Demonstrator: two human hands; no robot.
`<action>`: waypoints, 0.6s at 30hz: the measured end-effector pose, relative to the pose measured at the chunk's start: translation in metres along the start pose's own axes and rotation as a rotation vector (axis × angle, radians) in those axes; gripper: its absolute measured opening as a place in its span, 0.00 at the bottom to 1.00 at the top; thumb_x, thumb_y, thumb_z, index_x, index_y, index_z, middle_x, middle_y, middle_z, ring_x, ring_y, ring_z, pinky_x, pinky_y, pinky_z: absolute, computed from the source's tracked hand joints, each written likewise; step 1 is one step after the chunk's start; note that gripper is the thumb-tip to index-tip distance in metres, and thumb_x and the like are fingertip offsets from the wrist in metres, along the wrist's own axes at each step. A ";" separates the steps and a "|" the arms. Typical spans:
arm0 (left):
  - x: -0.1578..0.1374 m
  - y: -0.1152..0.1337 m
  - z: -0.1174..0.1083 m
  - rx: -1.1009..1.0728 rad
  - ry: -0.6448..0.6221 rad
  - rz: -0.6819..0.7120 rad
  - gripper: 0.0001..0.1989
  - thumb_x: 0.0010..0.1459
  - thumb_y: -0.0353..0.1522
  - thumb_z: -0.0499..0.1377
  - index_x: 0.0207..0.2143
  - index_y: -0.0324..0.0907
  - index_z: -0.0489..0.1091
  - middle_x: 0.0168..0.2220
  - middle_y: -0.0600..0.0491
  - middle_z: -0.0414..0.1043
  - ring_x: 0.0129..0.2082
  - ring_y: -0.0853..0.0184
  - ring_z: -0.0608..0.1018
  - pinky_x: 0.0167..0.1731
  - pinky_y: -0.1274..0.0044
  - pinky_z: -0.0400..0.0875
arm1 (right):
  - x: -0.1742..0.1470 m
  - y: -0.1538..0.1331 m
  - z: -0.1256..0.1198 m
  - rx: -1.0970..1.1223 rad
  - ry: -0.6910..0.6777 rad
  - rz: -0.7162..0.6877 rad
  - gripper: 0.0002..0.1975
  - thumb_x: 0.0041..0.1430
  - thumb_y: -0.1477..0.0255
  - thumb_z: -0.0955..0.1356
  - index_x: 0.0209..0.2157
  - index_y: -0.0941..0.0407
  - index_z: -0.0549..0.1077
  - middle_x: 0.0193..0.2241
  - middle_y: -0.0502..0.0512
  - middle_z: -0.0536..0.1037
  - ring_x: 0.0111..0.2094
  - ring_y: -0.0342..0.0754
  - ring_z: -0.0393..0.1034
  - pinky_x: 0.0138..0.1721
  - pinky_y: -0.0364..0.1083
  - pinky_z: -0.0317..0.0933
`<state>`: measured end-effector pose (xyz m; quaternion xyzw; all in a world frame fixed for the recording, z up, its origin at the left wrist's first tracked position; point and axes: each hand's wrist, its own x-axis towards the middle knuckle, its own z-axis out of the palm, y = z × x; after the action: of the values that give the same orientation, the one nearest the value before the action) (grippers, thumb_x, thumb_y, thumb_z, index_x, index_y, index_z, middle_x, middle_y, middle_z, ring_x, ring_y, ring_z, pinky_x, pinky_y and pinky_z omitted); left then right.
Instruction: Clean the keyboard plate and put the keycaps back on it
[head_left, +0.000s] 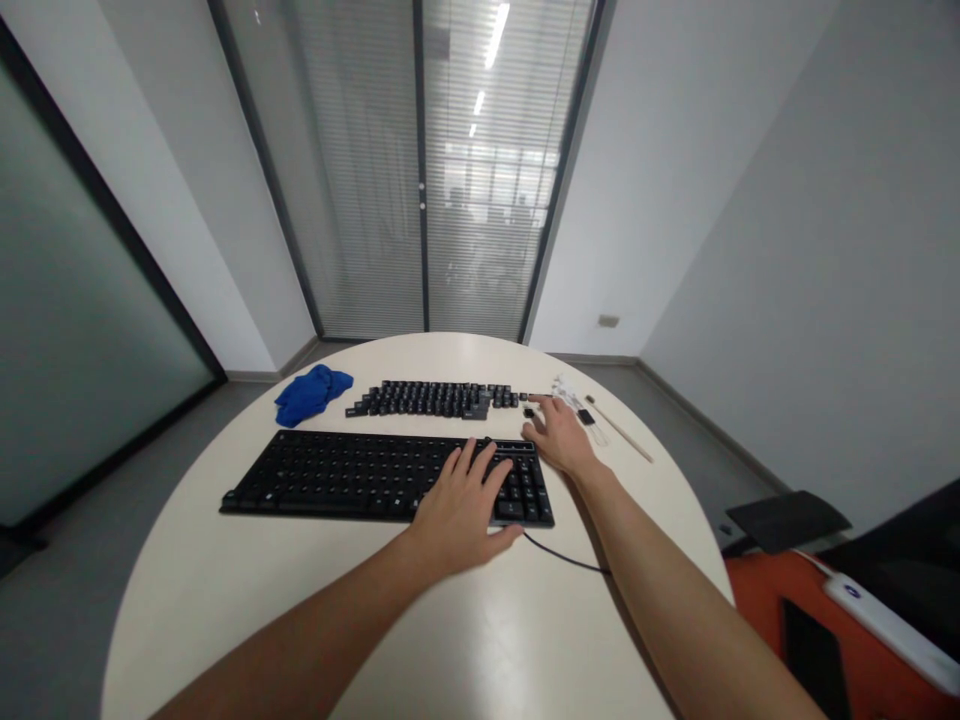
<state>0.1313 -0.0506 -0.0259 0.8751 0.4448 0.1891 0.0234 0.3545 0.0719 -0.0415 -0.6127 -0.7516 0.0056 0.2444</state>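
A black keyboard (337, 475) lies on the table, most of its keycaps off except on the number pad at its right end. My left hand (465, 505) rests over the right part of this keyboard, fingers spread. Beyond the keyboard's far right corner, my right hand (561, 435) reaches to the tabletop, thumb and forefinger apart. A small black piece (529, 412) sits between those two fingertips; I see no grip on it. Loose black keycaps (427, 398) are laid out in rows behind the keyboard, ending close to my right fingertips.
A blue cloth (311, 392) is bunched at the table's far left. Right of my right hand are a thin wooden-handled brush (621, 430), a small black-and-wire tool (587, 416) and clear plastic (564, 388). A cable (562, 556) runs under my right forearm. An orange chair (772, 600) holds a phone (814, 650) and a white power strip (885, 630).
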 end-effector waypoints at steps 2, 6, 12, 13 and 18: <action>0.000 0.000 0.000 0.011 -0.011 -0.004 0.39 0.58 0.50 0.60 0.65 0.39 0.58 0.69 0.39 0.53 0.69 0.42 0.53 0.65 0.52 0.51 | 0.000 0.000 -0.001 -0.007 -0.018 -0.017 0.24 0.63 0.65 0.65 0.60 0.55 0.69 0.52 0.64 0.70 0.54 0.59 0.65 0.56 0.54 0.59; 0.000 0.001 -0.001 0.015 -0.016 -0.004 0.39 0.58 0.50 0.60 0.65 0.39 0.57 0.69 0.39 0.53 0.69 0.42 0.53 0.66 0.52 0.51 | 0.001 0.000 -0.003 -0.013 -0.064 -0.034 0.18 0.66 0.67 0.63 0.53 0.55 0.75 0.50 0.64 0.73 0.54 0.58 0.66 0.56 0.52 0.58; 0.001 0.000 -0.003 -0.058 0.087 -0.044 0.28 0.62 0.42 0.58 0.60 0.38 0.61 0.64 0.41 0.63 0.67 0.48 0.61 0.65 0.56 0.56 | 0.000 -0.003 -0.015 0.066 -0.082 -0.050 0.16 0.67 0.67 0.62 0.44 0.58 0.79 0.44 0.65 0.78 0.48 0.57 0.70 0.51 0.51 0.61; 0.002 0.000 -0.003 -0.076 0.116 -0.061 0.24 0.63 0.39 0.57 0.58 0.38 0.62 0.62 0.41 0.66 0.65 0.50 0.64 0.64 0.58 0.58 | -0.001 -0.004 -0.019 0.105 -0.085 -0.043 0.16 0.67 0.67 0.62 0.43 0.59 0.79 0.42 0.64 0.79 0.45 0.56 0.72 0.49 0.50 0.62; 0.005 -0.004 0.002 -0.120 0.211 -0.134 0.16 0.62 0.32 0.57 0.51 0.40 0.65 0.53 0.43 0.71 0.57 0.54 0.71 0.58 0.61 0.67 | -0.012 -0.017 -0.042 0.394 -0.092 -0.112 0.13 0.63 0.68 0.66 0.45 0.57 0.77 0.38 0.57 0.81 0.39 0.51 0.74 0.43 0.48 0.65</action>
<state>0.1318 -0.0439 -0.0272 0.8157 0.4901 0.3046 0.0414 0.3558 0.0446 -0.0038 -0.5094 -0.7793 0.1667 0.3247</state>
